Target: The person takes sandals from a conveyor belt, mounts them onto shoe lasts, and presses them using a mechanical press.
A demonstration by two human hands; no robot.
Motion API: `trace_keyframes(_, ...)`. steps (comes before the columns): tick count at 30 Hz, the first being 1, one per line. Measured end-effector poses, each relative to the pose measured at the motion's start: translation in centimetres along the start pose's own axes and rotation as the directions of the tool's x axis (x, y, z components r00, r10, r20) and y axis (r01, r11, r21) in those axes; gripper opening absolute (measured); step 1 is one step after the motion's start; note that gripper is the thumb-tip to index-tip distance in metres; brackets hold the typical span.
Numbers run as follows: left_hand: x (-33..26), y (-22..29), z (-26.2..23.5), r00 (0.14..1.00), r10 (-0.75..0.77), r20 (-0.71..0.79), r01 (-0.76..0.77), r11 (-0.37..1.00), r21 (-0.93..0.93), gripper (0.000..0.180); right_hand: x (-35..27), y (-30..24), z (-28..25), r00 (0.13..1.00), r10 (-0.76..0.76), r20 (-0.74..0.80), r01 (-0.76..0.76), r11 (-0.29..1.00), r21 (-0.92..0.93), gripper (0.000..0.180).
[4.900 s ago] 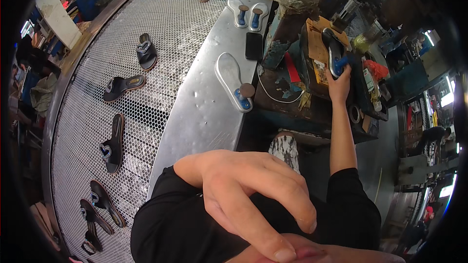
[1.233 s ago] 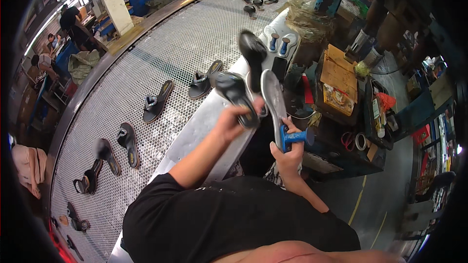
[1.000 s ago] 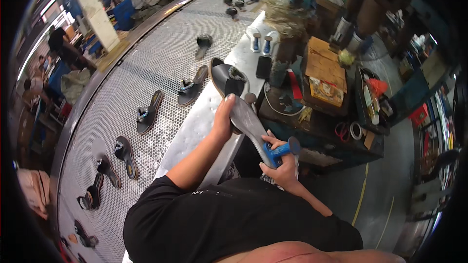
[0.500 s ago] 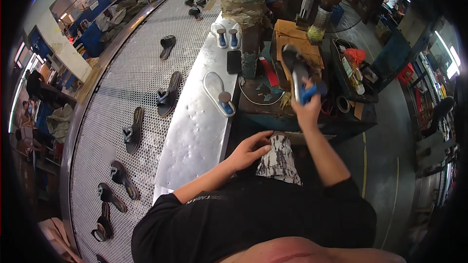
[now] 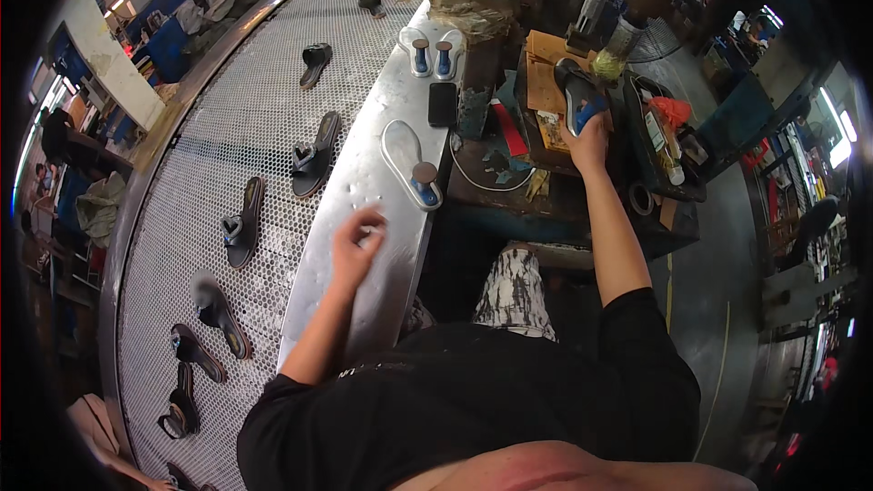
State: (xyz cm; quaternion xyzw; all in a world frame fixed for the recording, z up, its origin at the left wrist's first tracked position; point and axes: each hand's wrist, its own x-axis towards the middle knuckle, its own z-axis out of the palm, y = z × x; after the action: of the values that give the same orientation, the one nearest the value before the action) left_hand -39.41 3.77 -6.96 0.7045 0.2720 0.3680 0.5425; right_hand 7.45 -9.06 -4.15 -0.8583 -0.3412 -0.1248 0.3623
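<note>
My right hand [image 5: 589, 141] grips the blue handle of a silver sole-shaped plate. A black sandal [image 5: 575, 84] rests with this plate on the brown cardboard pad [image 5: 544, 47] of the machine bed; the fingers hide part of the handle. My left hand [image 5: 356, 247] hovers over the dented metal shelf [image 5: 350, 309], its fingers loosely curled and apart, with nothing visible in it. Nearest to it lies another silver sole-shaped plate [image 5: 400, 147] with a blue, round-topped handle. Two similar plates [image 5: 421, 56] stand side by side farther up the shelf.
A perforated conveyor [image 5: 264, 118] carries several black sandals [image 5: 242, 223] on the left. A black phone [image 5: 443, 105] lies on the shelf beside a machine column. Right of the bed sits a tray [image 5: 696, 184] with a red bag [image 5: 670, 110]. Machine cylinders [image 5: 627, 36] hang above.
My right hand has carried the sandal and plate forward onto the cardboard pad. My left hand has moved from beside my knee leftward over the shelf. The view has shifted slightly.
</note>
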Motion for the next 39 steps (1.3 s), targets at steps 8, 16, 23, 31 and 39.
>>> trace_keyframes(8,15.3,-10.5,-10.7,0.881,0.314,-0.354,0.099,0.611,0.786,0.104,2.2,-0.3,0.0,1.000,0.017,0.003,-0.017,0.988,-0.151,0.083)
trace_keyframes(16,15.9,-12.4,-8.6,0.940,0.167,-0.297,0.144,0.595,0.791,0.111,3.9,1.6,-1.9,0.981,0.051,-0.189,-0.055,0.998,-0.016,0.079)
trace_keyframes(23,14.9,-6.7,-13.8,0.967,0.025,-0.252,0.160,0.710,0.686,0.115,4.1,-5.9,-6.7,0.988,0.147,-0.038,-0.149,0.987,-0.056,0.069)
trace_keyframes(31,-1.3,-6.7,-17.9,0.901,-0.291,-0.322,-0.119,0.549,-0.827,0.069,-13.7,-12.9,0.6,0.844,-0.487,-0.224,0.535,0.783,0.318,0.074)
trace_keyframes(39,-10.1,-1.9,-10.1,0.847,-0.527,-0.062,0.222,0.459,-0.860,0.043,-17.3,-17.1,13.5,0.843,-0.364,0.397,-0.214,0.450,0.867,0.033)
